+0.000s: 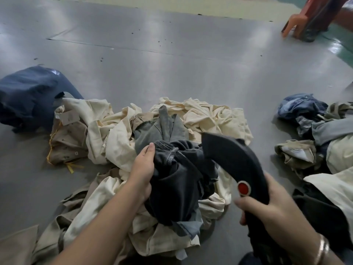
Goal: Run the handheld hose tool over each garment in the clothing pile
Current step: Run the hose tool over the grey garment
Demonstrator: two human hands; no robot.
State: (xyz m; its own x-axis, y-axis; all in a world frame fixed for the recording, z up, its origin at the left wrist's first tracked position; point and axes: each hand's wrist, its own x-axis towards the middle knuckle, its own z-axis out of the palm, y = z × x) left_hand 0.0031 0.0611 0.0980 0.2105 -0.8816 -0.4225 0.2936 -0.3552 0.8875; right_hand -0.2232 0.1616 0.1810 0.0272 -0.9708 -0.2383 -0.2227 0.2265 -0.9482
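Left hand point(142, 169) grips bunched dark jeans point(177, 180); right hand point(267, 209) clasps steamer point(235, 165). Risk: folds stay untreated, fingers scalded.

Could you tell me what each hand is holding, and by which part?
Left hand grips the dark garment by its bunched edge; right hand grips the hose tool by its handle.

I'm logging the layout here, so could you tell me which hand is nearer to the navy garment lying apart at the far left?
Left. The left hand grips the dark jeans mid-pile, closer to the navy garment; the right hand holds the hose tool farther right.
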